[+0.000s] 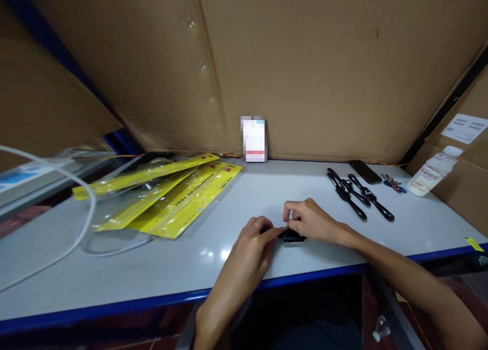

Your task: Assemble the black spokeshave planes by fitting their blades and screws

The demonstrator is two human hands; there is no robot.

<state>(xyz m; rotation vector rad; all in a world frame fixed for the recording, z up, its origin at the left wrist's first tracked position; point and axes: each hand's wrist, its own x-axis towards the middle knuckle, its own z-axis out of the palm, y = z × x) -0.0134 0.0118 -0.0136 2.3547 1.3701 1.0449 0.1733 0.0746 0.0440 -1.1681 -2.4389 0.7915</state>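
Note:
A black spokeshave point(293, 236) lies low over the front part of the table, mostly covered by my fingers. My left hand point(252, 243) is closed around its left handle, the thumb reaching toward the middle. Bent over the centre of the same tool, my right hand point(309, 220) pinches at its upper side with thumb and forefinger; the small part between those fingertips is hidden. The flat metal edge of the blade shows below the body. Further right, three more black spokeshaves point(348, 200) lie close together.
Yellow-backed clear plastic packages point(198, 197) are piled at left beside a white cable point(91, 212). A lit phone point(254, 140) leans on the cardboard wall. A dark phone point(365, 172), keys point(394, 183) and a white bottle point(434, 171) stand or lie at right. The table's blue edge point(152, 307) runs along the front.

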